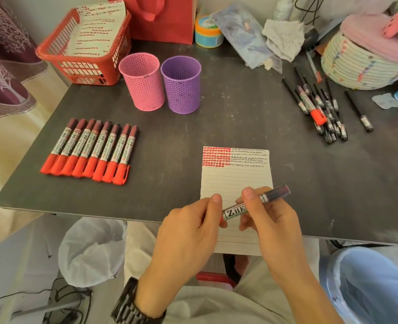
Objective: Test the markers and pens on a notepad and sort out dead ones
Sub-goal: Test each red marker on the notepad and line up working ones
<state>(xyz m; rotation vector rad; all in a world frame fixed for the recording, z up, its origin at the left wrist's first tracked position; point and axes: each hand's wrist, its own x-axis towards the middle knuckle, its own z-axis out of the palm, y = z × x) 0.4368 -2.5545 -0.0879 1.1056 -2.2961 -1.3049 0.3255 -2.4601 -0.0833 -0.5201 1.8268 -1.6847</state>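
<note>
Our left grip [188, 230] curls round one end of a marker [275, 194], hiding that end. Our right grip [270, 220] pinches the barrel just above the notepad [235, 178], at the counter's [216, 127] near edge. The label shows "ZHE", with the rest covered, and the free end is dark. Farther out, a pink cup [143, 83] and a purple cup [181, 86] stand side by side, their insides unclear. The red basket [83, 71] holds scribbled paper [95, 31].
</note>
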